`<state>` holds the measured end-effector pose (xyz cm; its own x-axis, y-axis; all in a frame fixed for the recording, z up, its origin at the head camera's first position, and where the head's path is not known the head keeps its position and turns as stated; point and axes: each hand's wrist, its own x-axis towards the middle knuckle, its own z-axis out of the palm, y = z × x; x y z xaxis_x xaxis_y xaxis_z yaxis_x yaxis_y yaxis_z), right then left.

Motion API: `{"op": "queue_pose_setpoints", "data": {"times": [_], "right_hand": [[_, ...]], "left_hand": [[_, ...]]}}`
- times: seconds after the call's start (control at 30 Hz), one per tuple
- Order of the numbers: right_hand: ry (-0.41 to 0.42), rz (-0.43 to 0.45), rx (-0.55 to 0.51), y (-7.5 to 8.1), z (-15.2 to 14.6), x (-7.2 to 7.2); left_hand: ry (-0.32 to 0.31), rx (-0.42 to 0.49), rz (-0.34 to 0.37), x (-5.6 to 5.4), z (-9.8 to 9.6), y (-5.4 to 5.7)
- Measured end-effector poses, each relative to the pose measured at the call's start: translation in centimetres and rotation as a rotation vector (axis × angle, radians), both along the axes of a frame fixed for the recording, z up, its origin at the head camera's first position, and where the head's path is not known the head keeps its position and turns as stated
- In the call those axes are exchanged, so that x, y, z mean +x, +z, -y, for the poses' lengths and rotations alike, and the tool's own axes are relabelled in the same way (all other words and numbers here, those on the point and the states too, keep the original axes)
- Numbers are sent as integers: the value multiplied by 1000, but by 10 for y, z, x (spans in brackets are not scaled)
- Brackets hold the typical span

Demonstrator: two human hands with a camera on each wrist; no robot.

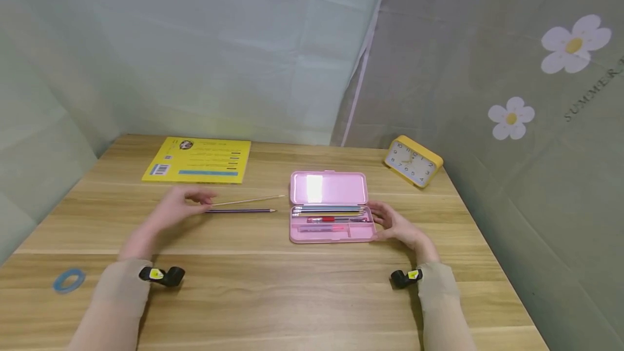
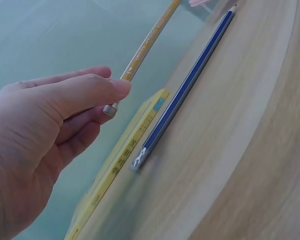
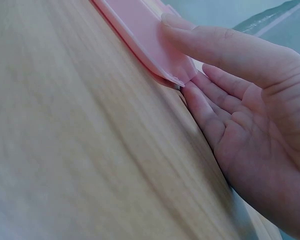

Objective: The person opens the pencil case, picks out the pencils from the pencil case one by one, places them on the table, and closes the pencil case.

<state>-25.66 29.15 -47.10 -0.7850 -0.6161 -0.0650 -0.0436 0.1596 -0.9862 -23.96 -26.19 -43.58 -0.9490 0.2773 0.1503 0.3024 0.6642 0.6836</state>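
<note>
My left hand (image 1: 181, 206) pinches a yellow pencil (image 2: 149, 44) between thumb and fingers, close to its metal-capped end. In the head view its other end points right, toward the pink pencil case (image 1: 362, 232). Below it, a dark blue striped pencil (image 2: 187, 87) lies on the table. The case is open, its lid (image 1: 338, 188) tipped back. Several pencils (image 1: 329, 209), a red-gripped pen (image 1: 329, 219) and a pinkish pen-like stick (image 1: 322, 228) lie inside. My right hand (image 1: 397, 227) holds the case's right end, thumb at the near corner and fingers along the side.
A yellow book (image 1: 209, 158) lies at the back left of the wooden table (image 1: 273, 297). At the back right stands a yellow alarm clock (image 1: 414, 161). A blue ring, like a tape roll (image 1: 69, 280), lies at the front left. Curtains (image 1: 244, 58) hang behind.
</note>
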Motion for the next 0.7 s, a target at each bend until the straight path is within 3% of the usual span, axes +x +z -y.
{"op": "queue_pose_setpoints", "data": {"times": [0.17,0.4,0.53,0.7], "right_hand": [[-5,-2,5,0,0,0],[-5,2,24,3,1,0],[-8,2,31,3,1,0],[-17,2,38,2,1,0]], "left_hand": [[20,-11,59,1,7,-3],[-12,32,129,5,15,-7],[-2,40,167,6,18,-10],[-12,20,170,5,19,-12]]}}
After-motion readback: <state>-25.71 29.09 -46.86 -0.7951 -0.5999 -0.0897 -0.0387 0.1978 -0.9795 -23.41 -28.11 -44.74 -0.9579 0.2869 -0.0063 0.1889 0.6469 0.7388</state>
